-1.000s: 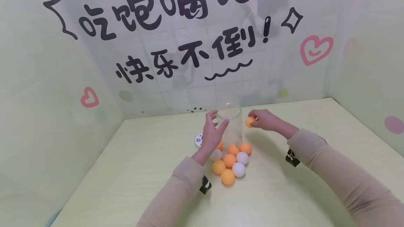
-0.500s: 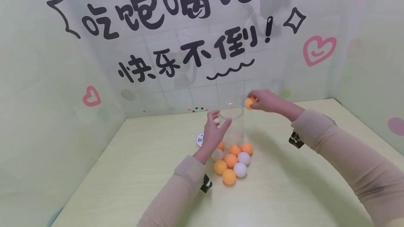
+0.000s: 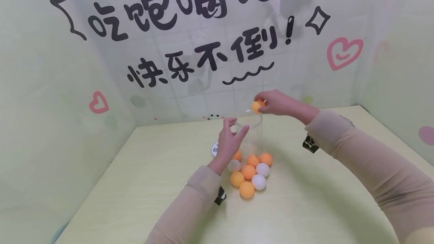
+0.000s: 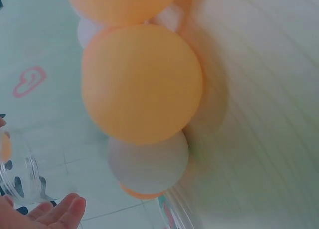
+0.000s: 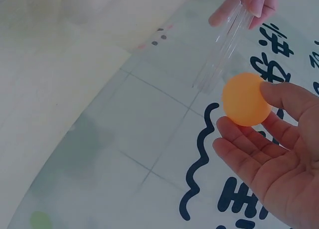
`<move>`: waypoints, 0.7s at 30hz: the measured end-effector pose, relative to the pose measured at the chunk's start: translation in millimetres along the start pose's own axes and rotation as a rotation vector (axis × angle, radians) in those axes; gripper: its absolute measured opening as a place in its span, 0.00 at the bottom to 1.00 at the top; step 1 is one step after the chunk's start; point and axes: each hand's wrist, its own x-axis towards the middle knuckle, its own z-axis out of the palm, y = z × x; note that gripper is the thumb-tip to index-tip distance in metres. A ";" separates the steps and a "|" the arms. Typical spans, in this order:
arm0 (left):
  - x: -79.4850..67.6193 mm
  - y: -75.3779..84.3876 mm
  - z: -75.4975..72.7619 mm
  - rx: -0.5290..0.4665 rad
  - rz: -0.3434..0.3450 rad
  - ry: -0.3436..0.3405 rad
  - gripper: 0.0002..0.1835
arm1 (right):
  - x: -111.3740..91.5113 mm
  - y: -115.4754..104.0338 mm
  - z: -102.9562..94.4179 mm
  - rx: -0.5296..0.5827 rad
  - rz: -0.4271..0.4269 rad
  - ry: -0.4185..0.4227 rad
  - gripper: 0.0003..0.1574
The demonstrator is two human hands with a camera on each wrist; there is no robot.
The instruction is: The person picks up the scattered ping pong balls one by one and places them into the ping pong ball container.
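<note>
A tall clear cylindrical jar (image 3: pixel 255 136) stands upright on the table. My left hand (image 3: pixel 229 140) grips it near the rim, thumb on the near side and fingers on the far left; in the right wrist view its fingers (image 5: pixel 254 2) lie along the rim. My right hand (image 3: pixel 279 102) pinches an orange ping-pong ball (image 3: pixel 257 107) between thumb and fingers, over the right part of the jar's mouth. In the right wrist view the orange ball (image 5: pixel 246 99) shows plainly. Loose balls, orange (image 3: pixel 246 190) and white (image 3: pixel 259 182), cluster before the jar.
A round white lid-like disc (image 3: pixel 215 149) lies left of the jar, partly behind my left hand. The pale wooden table (image 3: pixel 145 172) is bounded by a printed sheet (image 3: pixel 203 97) behind and pale sheets at both sides.
My right hand has risen with the orange ball, then moved left from beside the jar to over its mouth. My left hand has kept its hold on the jar.
</note>
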 end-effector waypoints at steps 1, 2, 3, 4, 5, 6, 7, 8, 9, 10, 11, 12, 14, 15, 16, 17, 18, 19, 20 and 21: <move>0.3 -0.1 -0.2 0.009 0.002 0.003 0.30 | 0.4 -1.7 0.8 0.004 -0.003 -0.003 0.21; 0.5 0.0 -0.5 0.014 0.003 0.005 0.30 | 0.6 -2.9 1.8 0.009 -0.005 -0.006 0.21; 0.6 0.0 -0.8 0.015 0.004 0.007 0.30 | 0.8 -4.3 3.0 0.015 -0.006 -0.010 0.21; 0.7 0.0 -1.1 0.017 0.004 0.009 0.30 | 1.0 -5.6 4.1 0.020 -0.005 -0.015 0.21; 0.9 0.3 -1.4 0.020 0.004 0.011 0.31 | 1.1 -6.7 5.4 0.022 -0.006 -0.019 0.21; 0.9 0.5 -1.7 0.022 0.005 0.013 0.30 | 1.1 -7.9 6.4 0.023 -0.007 -0.024 0.21; 0.8 0.7 -2.0 0.021 0.007 0.013 0.30 | 1.1 -8.8 7.5 0.025 -0.007 -0.030 0.21; 0.7 1.0 -2.4 0.019 0.007 0.012 0.30 | 1.1 -9.5 8.7 0.025 -0.005 -0.037 0.21; 0.7 1.2 -2.6 0.020 0.007 0.011 0.30 | 1.1 -10.5 9.6 0.022 -0.003 -0.042 0.21; 0.6 1.3 -2.9 0.020 0.007 0.010 0.30 | 1.2 -11.3 10.5 0.017 -0.002 -0.045 0.21; 0.5 1.5 -3.1 0.019 0.006 0.007 0.30 | 1.2 -12.1 11.3 0.012 -0.001 -0.049 0.21; 0.5 1.6 -3.4 0.019 0.009 0.007 0.30 | 1.1 -12.8 11.9 0.011 0.000 -0.052 0.21; 0.6 1.4 -3.6 0.018 0.012 0.006 0.31 | 0.9 -14.4 12.8 0.017 -0.004 -0.059 0.21; 0.7 1.2 -3.5 0.018 0.013 0.006 0.31 | 0.7 -15.2 13.1 0.018 -0.005 -0.060 0.21; 0.8 1.0 -3.5 0.016 0.014 0.006 0.31 | 0.4 -15.9 13.4 0.021 -0.007 -0.061 0.21; 0.9 0.8 -3.5 0.015 0.017 0.007 0.31 | 0.2 -16.4 13.7 0.025 -0.009 -0.062 0.21; 1.0 0.5 -3.4 0.013 0.019 0.008 0.31 | 0.0 -16.9 14.1 0.029 -0.010 -0.064 0.22; 1.1 0.2 -3.3 0.011 0.020 0.008 0.31 | -0.3 -17.4 14.5 0.031 -0.011 -0.066 0.22; 1.2 0.0 -3.2 0.010 0.023 0.008 0.31 | -0.5 -17.7 14.8 0.031 -0.011 -0.067 0.22; 1.3 -0.3 -3.1 0.009 0.021 0.008 0.31 | -0.5 -17.7 15.6 0.028 -0.010 -0.068 0.22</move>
